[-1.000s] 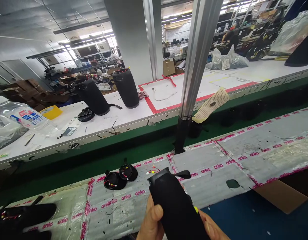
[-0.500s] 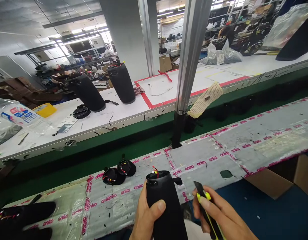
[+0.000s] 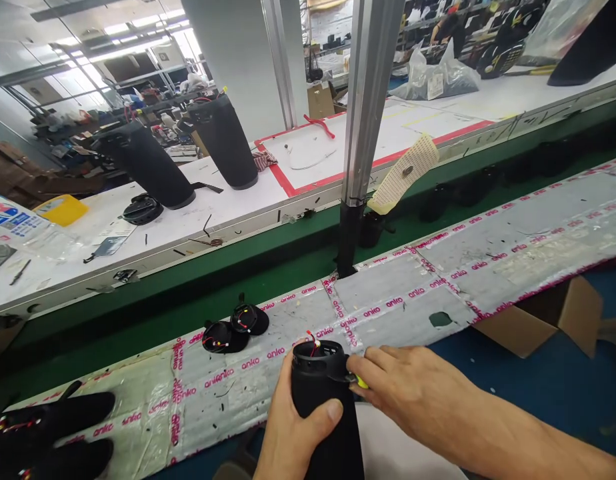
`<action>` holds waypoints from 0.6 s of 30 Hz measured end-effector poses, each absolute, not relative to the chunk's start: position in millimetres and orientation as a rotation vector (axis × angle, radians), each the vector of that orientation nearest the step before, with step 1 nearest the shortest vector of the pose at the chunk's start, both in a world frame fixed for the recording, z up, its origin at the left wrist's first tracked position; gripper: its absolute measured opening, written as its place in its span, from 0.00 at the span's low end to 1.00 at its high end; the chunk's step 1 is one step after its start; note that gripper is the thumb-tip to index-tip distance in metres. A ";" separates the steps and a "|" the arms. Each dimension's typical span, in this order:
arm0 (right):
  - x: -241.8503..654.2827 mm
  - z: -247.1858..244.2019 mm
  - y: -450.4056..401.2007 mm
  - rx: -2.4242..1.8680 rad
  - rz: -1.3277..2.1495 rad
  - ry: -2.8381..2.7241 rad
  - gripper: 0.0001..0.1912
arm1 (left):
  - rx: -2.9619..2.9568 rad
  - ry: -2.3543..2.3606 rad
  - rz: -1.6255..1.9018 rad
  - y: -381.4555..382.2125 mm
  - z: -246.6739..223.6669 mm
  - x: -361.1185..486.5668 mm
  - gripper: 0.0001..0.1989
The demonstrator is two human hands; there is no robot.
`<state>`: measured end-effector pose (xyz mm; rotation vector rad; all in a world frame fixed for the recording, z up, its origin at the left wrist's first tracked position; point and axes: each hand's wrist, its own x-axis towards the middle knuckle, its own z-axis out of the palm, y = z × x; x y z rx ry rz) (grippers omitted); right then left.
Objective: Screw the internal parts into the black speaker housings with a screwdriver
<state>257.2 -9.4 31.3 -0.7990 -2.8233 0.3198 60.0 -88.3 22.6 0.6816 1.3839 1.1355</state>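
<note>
My left hand [image 3: 305,427] is wrapped round a black cylindrical speaker body [image 3: 333,420], held upright with its open end on top. Red wires with a small white connector [image 3: 316,345] poke out of that opening. At the upper right side of the body, my right hand [image 3: 393,377] is closed on a utility knife [image 3: 361,382]; only a bit of its yellow grip shows. The fingers sit by the rim, where the strap tab was visible before, and they cover the knife's handle. Whether the blade touches the body I cannot tell.
Two black end pieces with wires [image 3: 225,337] lie on the taped grey bench [image 3: 268,373]. More black speaker bodies [image 3: 73,417] rest at the lower left. Beyond a green gap, a white bench [image 3: 228,220] holds two upright speaker bodies [image 3: 221,140]. A metal post [image 3: 365,100] stands between.
My right hand has moved left with the utility knife, from beside the speaker body to its rim, and turned over. The left hand keeps its hold. The view has shifted slightly.
</note>
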 end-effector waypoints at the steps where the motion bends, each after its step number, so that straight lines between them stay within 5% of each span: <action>1: 257.6 31.0 -8.9 -0.780 0.300 -2.839 0.03 | 0.688 1.390 1.131 -88.8 23.6 59.8 0.42; 18: 266.9 29.3 -12.0 -0.690 0.126 -2.915 0.05 | 0.773 1.465 1.038 -96.3 16.8 61.1 0.41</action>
